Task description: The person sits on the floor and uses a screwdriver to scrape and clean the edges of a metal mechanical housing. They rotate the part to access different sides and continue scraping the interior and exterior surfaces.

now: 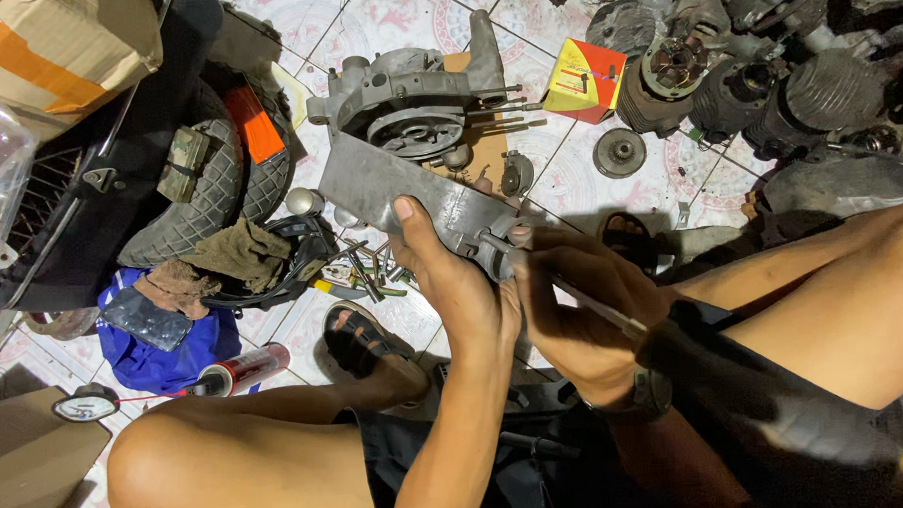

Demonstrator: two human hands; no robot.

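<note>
My left hand (pixel 452 274) grips the near end of a grey metal engine casing (pixel 397 136) that lies on the tiled floor, thumb on its flat arm. My right hand (pixel 573 300) holds a thin metal tool (pixel 593 304) like a pen, its tip against the casing's near corner, close to the left fingers. A dark watch sits on my right wrist. My bare knees frame both hands, and my sandalled foot (pixel 365 342) rests just below the casing.
Small tyres (pixel 214 182) with rags lie at left beside a blue bag (pixel 165 349) and a red spray can (pixel 245 369). A red-yellow box (pixel 583 77) and several dark engine cylinders (pixel 756 88) crowd the far right. Loose bolts and tools (pixel 362 267) lie near the left hand.
</note>
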